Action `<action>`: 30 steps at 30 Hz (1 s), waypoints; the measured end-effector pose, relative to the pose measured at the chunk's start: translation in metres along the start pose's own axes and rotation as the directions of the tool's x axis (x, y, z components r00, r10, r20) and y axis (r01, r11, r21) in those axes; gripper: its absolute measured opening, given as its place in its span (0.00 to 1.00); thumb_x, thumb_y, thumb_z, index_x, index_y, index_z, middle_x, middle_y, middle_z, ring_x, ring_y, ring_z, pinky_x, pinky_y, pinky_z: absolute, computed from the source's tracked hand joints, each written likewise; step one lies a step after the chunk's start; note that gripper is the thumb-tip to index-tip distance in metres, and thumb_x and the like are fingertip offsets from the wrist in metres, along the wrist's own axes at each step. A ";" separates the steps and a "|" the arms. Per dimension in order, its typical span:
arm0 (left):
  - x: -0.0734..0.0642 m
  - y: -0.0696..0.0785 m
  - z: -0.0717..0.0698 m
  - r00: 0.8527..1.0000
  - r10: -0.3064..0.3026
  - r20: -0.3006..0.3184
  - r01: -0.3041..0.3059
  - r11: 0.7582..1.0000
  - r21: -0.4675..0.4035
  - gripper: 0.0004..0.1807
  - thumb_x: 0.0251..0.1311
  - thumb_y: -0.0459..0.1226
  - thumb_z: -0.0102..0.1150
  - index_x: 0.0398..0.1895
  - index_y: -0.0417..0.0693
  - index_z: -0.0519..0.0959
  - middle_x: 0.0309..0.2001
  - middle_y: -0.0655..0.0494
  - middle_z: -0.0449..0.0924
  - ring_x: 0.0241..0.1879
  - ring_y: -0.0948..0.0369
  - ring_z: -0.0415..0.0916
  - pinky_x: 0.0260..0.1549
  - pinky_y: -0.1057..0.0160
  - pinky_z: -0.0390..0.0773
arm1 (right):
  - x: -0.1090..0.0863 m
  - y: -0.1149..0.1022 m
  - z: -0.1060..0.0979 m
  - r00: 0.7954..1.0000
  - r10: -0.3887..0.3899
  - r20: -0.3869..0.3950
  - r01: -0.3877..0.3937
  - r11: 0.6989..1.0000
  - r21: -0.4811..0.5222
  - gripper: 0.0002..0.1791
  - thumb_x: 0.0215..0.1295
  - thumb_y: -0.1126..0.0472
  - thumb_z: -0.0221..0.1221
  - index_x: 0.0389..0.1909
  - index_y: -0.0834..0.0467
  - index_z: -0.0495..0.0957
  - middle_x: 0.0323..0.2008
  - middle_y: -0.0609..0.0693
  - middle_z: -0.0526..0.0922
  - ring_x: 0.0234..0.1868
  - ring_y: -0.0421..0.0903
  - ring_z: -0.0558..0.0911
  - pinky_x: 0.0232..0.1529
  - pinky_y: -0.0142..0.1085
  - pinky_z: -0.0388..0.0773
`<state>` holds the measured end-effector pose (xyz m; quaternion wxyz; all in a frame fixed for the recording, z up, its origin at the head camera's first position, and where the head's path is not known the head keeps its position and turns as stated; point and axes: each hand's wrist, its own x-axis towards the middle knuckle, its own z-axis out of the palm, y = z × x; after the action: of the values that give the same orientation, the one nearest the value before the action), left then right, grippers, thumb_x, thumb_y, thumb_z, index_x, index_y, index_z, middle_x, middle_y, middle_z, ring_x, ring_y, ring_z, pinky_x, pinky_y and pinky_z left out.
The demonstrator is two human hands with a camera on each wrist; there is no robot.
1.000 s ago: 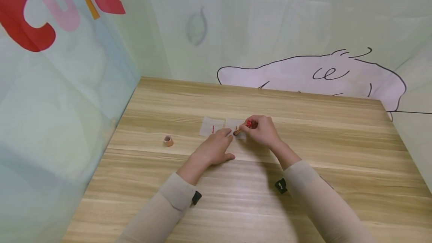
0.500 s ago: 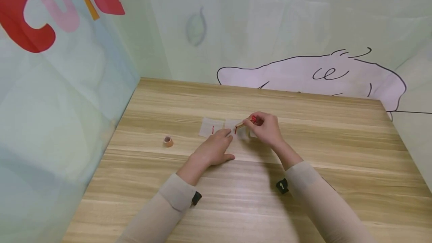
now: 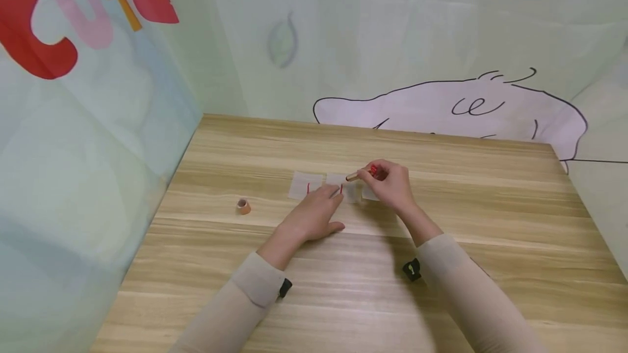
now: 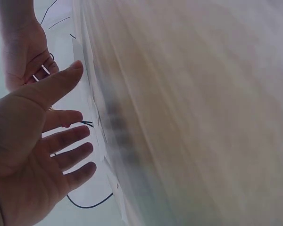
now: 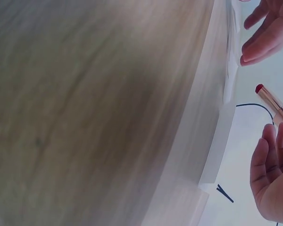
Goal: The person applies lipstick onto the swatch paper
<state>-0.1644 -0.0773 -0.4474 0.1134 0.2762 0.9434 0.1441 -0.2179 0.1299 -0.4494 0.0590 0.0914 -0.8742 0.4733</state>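
Observation:
My right hand [image 3: 392, 185] pinches a lipstick [image 3: 352, 176] with a gold tube, its dark red tip pointing left. In the right wrist view that lipstick [image 5: 270, 100] is held up off the table surface. Below it on the table lies a middle white paper square [image 3: 350, 195] bearing a short red stroke. My left hand [image 3: 314, 213], fingers fairly straight, rests at this square and partly covers it. Left of that is another paper square [image 3: 298, 184] with a similar red line. A third paper square [image 3: 368, 194] sits partly hidden by the right hand.
A small pinkish-gold cap-like cylinder [image 3: 243, 206] stands on the wooden table [image 3: 235, 157] to the left, its opening upward. Printed cloth walls [image 3: 275, 86] border the table at the back and left. A black wrist device [image 3: 411, 269] shows beside the right sleeve.
The right hand has drawn the lipstick up the middle square, leaving a red stroke, then lifted it away toward the upper right. The left hand has stayed nearly in place.

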 end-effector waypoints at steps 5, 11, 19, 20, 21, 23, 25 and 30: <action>0.004 0.005 -0.003 1.000 0.030 -0.003 -0.029 0.999 0.026 0.37 0.64 0.49 0.67 0.70 0.36 0.70 0.74 0.39 0.62 0.74 0.47 0.57 0.73 0.50 0.59 | 0.001 0.000 -0.003 1.000 0.017 -0.022 -0.017 1.000 -0.001 0.10 0.63 0.56 0.70 0.31 0.60 0.85 0.25 0.51 0.83 0.27 0.45 0.78 0.26 0.29 0.73; 0.009 0.010 -0.004 0.998 0.067 -0.007 -0.066 0.996 0.059 0.36 0.64 0.49 0.68 0.68 0.36 0.72 0.72 0.40 0.64 0.74 0.48 0.59 0.72 0.52 0.60 | 0.001 0.004 -0.007 0.998 0.047 -0.037 -0.047 0.999 -0.002 0.11 0.63 0.55 0.70 0.33 0.60 0.85 0.27 0.52 0.83 0.29 0.45 0.78 0.27 0.29 0.72; 0.018 0.017 -0.003 0.997 0.079 0.019 -0.080 0.993 0.084 0.37 0.64 0.50 0.68 0.69 0.37 0.72 0.73 0.41 0.64 0.74 0.49 0.60 0.73 0.53 0.59 | -0.001 0.008 -0.014 0.998 0.044 -0.051 -0.045 0.999 -0.020 0.12 0.63 0.55 0.70 0.34 0.61 0.85 0.28 0.53 0.84 0.29 0.46 0.79 0.28 0.29 0.74; 0.020 0.018 -0.003 0.996 0.083 0.021 -0.084 0.993 0.084 0.37 0.64 0.50 0.68 0.69 0.37 0.71 0.73 0.41 0.64 0.73 0.48 0.60 0.73 0.54 0.59 | -0.001 0.009 -0.015 0.998 0.045 -0.052 -0.046 0.999 -0.022 0.12 0.64 0.54 0.70 0.34 0.61 0.85 0.28 0.53 0.84 0.29 0.46 0.79 0.29 0.29 0.74; 0.021 0.019 -0.003 0.996 0.085 0.027 -0.087 0.993 0.085 0.37 0.64 0.50 0.68 0.69 0.37 0.71 0.73 0.41 0.63 0.73 0.48 0.60 0.73 0.53 0.58 | -0.001 0.009 -0.015 0.998 0.045 -0.054 -0.047 0.999 -0.025 0.12 0.64 0.54 0.70 0.34 0.61 0.85 0.28 0.53 0.84 0.29 0.46 0.79 0.29 0.29 0.74; 0.024 0.022 -0.003 0.995 0.090 0.038 -0.093 0.991 0.091 0.38 0.64 0.50 0.68 0.69 0.37 0.71 0.73 0.40 0.63 0.73 0.47 0.60 0.73 0.54 0.58 | -0.002 0.010 -0.017 0.997 0.049 -0.055 -0.050 0.998 -0.023 0.12 0.64 0.54 0.70 0.34 0.61 0.85 0.28 0.53 0.84 0.30 0.46 0.79 0.28 0.29 0.74; 0.027 0.024 -0.002 0.994 0.101 0.040 -0.104 0.989 0.104 0.37 0.63 0.50 0.68 0.68 0.36 0.72 0.73 0.41 0.64 0.73 0.47 0.61 0.73 0.54 0.59 | -0.002 0.011 -0.018 0.997 0.055 -0.057 -0.056 0.998 -0.021 0.12 0.63 0.54 0.70 0.35 0.61 0.85 0.28 0.53 0.84 0.30 0.46 0.79 0.28 0.29 0.74; 0.033 0.032 -0.002 0.991 0.128 0.039 -0.132 0.982 0.138 0.34 0.62 0.51 0.69 0.63 0.38 0.76 0.71 0.42 0.67 0.70 0.49 0.65 0.70 0.54 0.65 | -0.003 0.012 -0.019 0.997 0.051 -0.066 -0.052 0.998 -0.020 0.12 0.63 0.55 0.70 0.34 0.60 0.85 0.28 0.52 0.84 0.30 0.45 0.79 0.27 0.29 0.73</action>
<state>-0.1764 -0.0336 -0.4397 0.0983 0.3465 0.9294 0.0803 -0.2170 0.1528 -0.4498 0.0767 0.0526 -0.8789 0.4679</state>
